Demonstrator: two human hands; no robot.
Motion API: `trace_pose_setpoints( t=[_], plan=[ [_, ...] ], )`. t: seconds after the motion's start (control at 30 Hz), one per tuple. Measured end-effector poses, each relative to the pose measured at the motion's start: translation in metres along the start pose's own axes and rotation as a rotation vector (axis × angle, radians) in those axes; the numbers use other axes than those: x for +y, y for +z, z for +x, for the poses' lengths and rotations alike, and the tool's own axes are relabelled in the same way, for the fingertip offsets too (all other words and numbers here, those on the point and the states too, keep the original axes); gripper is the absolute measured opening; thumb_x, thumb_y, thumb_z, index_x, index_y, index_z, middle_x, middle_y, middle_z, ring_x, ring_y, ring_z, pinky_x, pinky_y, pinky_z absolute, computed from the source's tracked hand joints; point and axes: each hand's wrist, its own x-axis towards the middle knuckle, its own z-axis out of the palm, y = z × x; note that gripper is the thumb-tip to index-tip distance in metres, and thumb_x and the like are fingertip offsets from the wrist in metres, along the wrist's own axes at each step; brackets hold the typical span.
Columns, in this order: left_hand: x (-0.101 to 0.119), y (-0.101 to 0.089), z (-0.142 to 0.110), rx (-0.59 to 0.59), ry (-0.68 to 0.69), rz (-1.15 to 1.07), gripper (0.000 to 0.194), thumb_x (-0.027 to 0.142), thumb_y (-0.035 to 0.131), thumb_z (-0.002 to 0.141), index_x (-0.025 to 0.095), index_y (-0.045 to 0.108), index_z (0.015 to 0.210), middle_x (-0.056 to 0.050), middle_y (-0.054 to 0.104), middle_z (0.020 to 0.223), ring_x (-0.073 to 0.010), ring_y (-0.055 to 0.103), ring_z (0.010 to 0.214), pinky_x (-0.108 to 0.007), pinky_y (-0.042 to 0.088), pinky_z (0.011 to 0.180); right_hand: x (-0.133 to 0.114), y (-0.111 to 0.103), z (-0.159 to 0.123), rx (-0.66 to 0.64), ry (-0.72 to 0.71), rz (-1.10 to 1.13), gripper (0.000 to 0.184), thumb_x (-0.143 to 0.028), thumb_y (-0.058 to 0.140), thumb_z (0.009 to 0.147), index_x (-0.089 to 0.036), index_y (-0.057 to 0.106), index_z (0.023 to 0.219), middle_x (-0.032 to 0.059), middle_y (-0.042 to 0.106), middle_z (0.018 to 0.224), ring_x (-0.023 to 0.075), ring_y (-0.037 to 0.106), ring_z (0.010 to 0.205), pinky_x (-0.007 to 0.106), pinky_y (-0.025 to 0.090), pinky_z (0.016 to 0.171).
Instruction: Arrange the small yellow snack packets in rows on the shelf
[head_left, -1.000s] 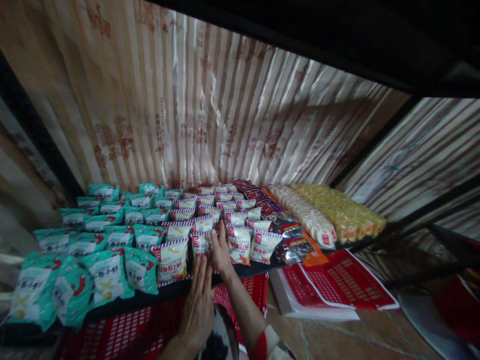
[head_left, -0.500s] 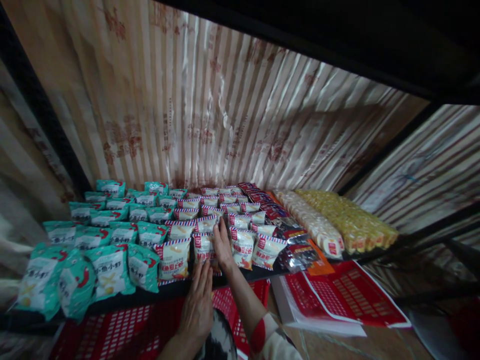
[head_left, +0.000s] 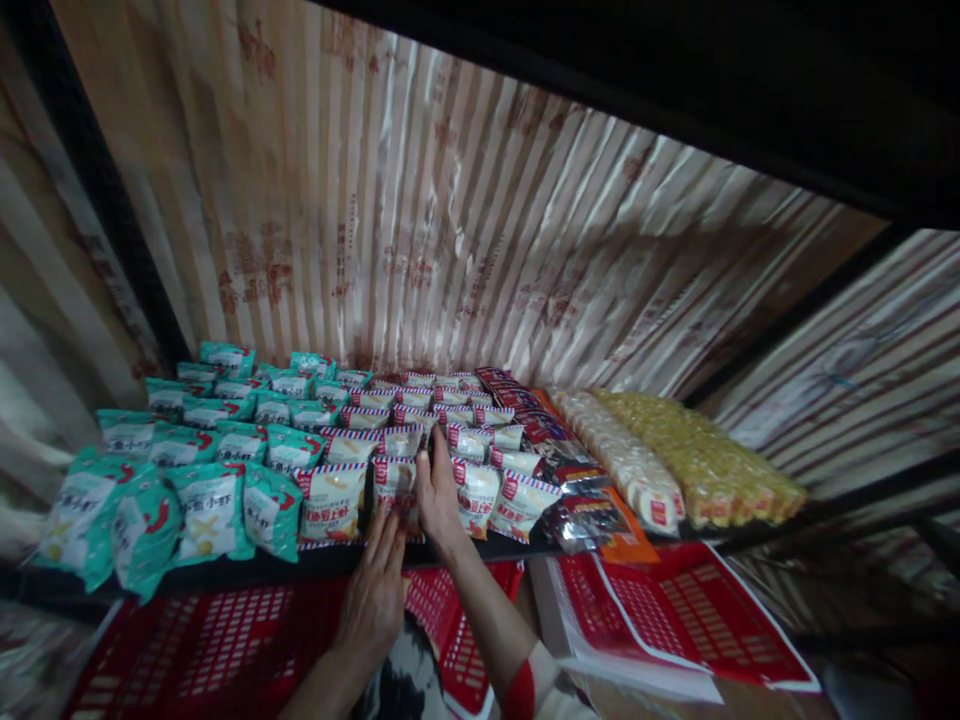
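Upright white snack bags point(head_left: 332, 503) with red print and striped top edges stand in rows on a dark shelf point(head_left: 330, 562). My left hand point(head_left: 377, 590) rests its outstretched fingers against the lower front of one white bag point(head_left: 394, 482) in the front row, covering part of its print. On that bag's right side, my right hand point(head_left: 441, 495) stands edgewise with straight fingers, between it and the neighbouring white bag point(head_left: 475, 494). Neither hand is wrapped round a bag. Rows of teal snack bags point(head_left: 210, 512) stand to the left.
Right of the white bags lie dark packets point(head_left: 559, 445), an orange packet point(head_left: 628, 530), a row of white packets point(head_left: 626, 460) and yellow packets point(head_left: 697, 455). Red baskets point(head_left: 202, 650) sit below the shelf. Black posts point(head_left: 112, 190) and an upper shelf point(head_left: 675, 90) frame striped sheeting point(head_left: 420, 220).
The view has shifted and tilted slightly, so the goods appear a little displaced. Both hands stay at the same front-row white bag, with fingers in nearly the same pose.
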Motion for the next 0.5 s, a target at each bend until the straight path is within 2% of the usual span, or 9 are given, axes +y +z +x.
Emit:
trace_pose_setpoints(
  t=[0.1, 0.2, 0.27, 0.33, 0.4, 0.5],
  plan=[
    [0.005, 0.002, 0.000, -0.002, -0.021, 0.035, 0.061, 0.005, 0.030, 0.084, 0.013, 0.017, 0.143, -0.015, 0.027, 0.146, -0.0253, 0.013, 0.138, -0.043, 0.041, 0.102, -0.003, -0.016, -0.033, -0.023, -0.122, 0.002, 0.052, -0.042, 0.034, 0.092, -0.018, 0.034, 0.138, 0.0081, 0.036, 0.142, 0.0204, 0.031, 0.132, 0.042, 0.026, 0.110],
    [0.011, 0.004, 0.001, -0.012, -0.031, 0.058, 0.058, 0.003, 0.030, 0.082, 0.010, 0.026, 0.140, -0.015, 0.034, 0.143, -0.0237, 0.013, 0.138, -0.041, 0.040, 0.103, 0.005, -0.028, -0.044, -0.136, -0.133, 0.085, 0.049, -0.040, 0.036, 0.092, -0.020, 0.035, 0.137, 0.0089, 0.047, 0.135, 0.0205, 0.043, 0.125, 0.041, 0.036, 0.104],
    [0.017, 0.005, 0.001, -0.027, -0.046, 0.050, 0.052, 0.005, 0.031, 0.083, 0.009, 0.037, 0.134, -0.015, 0.035, 0.143, -0.0237, 0.014, 0.138, -0.041, 0.039, 0.104, 0.014, -0.034, -0.036, -0.201, -0.137, 0.130, 0.050, -0.041, 0.038, 0.091, -0.020, 0.035, 0.137, 0.0099, 0.055, 0.126, 0.0209, 0.051, 0.117, 0.041, 0.040, 0.100],
    [0.025, 0.006, 0.001, -0.070, -0.053, 0.025, 0.048, 0.008, 0.030, 0.083, 0.009, 0.045, 0.129, -0.014, 0.038, 0.141, -0.0235, 0.021, 0.136, -0.041, 0.039, 0.104, 0.022, -0.037, -0.021, -0.202, -0.137, 0.164, 0.050, -0.043, 0.040, 0.090, -0.020, 0.039, 0.134, 0.0096, 0.059, 0.121, 0.0212, 0.055, 0.112, 0.041, 0.042, 0.098],
    [0.034, 0.006, 0.002, -0.157, -0.064, 0.000, 0.047, 0.009, 0.031, 0.083, 0.010, 0.049, 0.126, -0.013, 0.044, 0.138, -0.0228, 0.033, 0.131, -0.040, 0.041, 0.102, 0.026, -0.037, -0.006, -0.167, -0.100, 0.219, 0.049, -0.047, 0.041, 0.088, -0.020, 0.045, 0.130, 0.0088, 0.062, 0.117, 0.0206, 0.059, 0.104, 0.038, 0.046, 0.093],
    [0.050, 0.004, 0.010, -0.342, -0.102, -0.045, 0.048, 0.010, 0.035, 0.079, 0.011, 0.051, 0.125, -0.013, 0.047, 0.135, -0.0219, 0.046, 0.123, -0.036, 0.044, 0.099, 0.023, -0.034, 0.005, -0.182, -0.025, 0.320, 0.046, -0.048, 0.041, 0.087, -0.019, 0.051, 0.122, 0.0063, 0.068, 0.097, 0.0176, 0.064, 0.081, 0.032, 0.053, 0.074]
  ],
)
